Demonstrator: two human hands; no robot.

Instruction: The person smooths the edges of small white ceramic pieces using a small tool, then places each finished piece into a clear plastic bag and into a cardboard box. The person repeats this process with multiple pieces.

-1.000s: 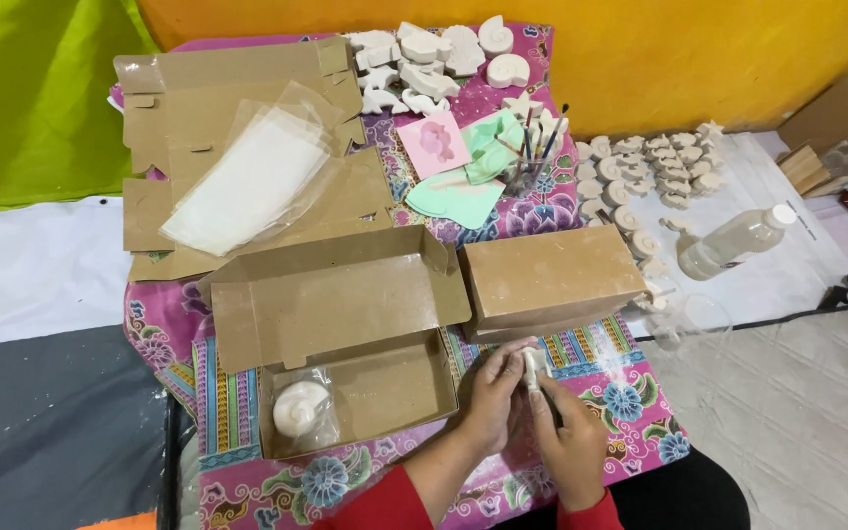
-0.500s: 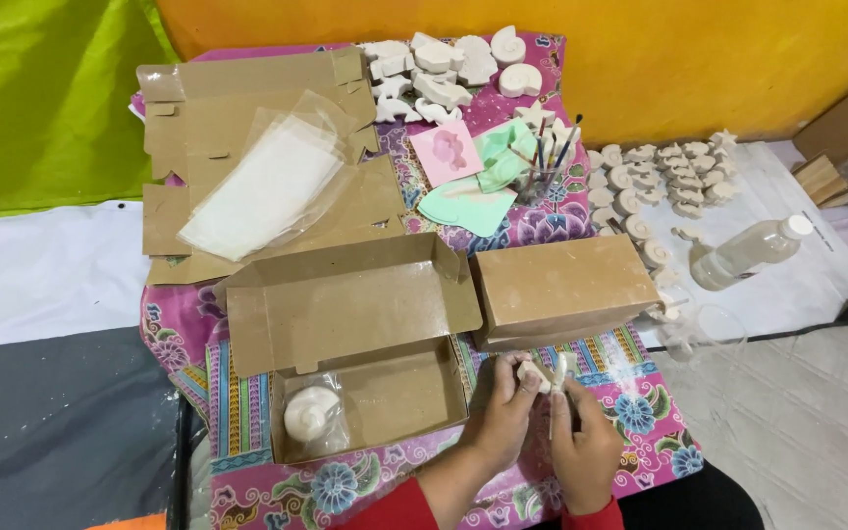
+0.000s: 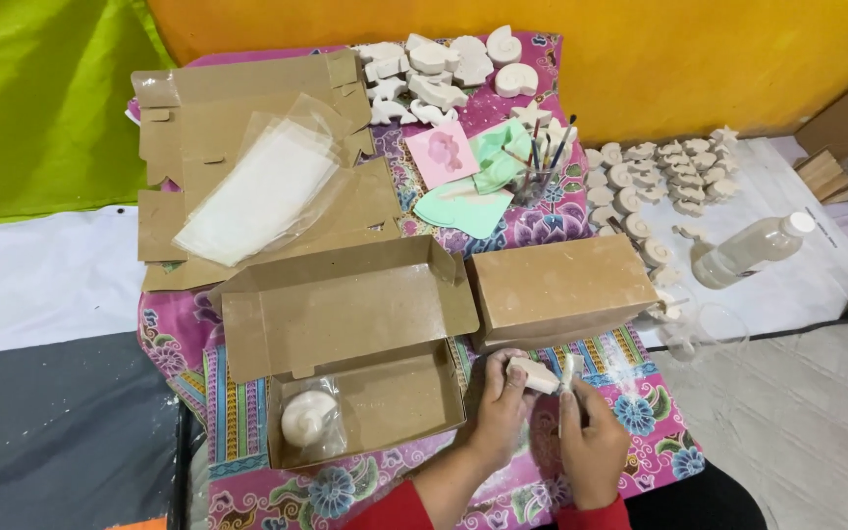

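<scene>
My left hand (image 3: 499,420) and my right hand (image 3: 591,442) meet over the floral cloth at the table's near edge. Between them they hold a small white plaster piece (image 3: 534,374) and a clear plastic bag (image 3: 570,375) at its end. Just to the left lies an open brown cardboard box (image 3: 365,344) with its lid flap up. Inside it rests a white shell-shaped plaster piece in a clear bag (image 3: 308,418). A closed brown box (image 3: 561,288) stands right behind my hands.
Flattened cardboard blanks (image 3: 247,108) with a stack of clear bags (image 3: 257,196) lie at the back left. Several white plaster figures (image 3: 444,64) sit at the back, more (image 3: 655,172) on the floor sheet to the right. A cup of brushes (image 3: 540,172), moulds and a plastic bottle (image 3: 753,250) are nearby.
My hands have stayed at the near edge, still working the plaster piece and its bag; the view has shifted slightly. The boxes have not moved.
</scene>
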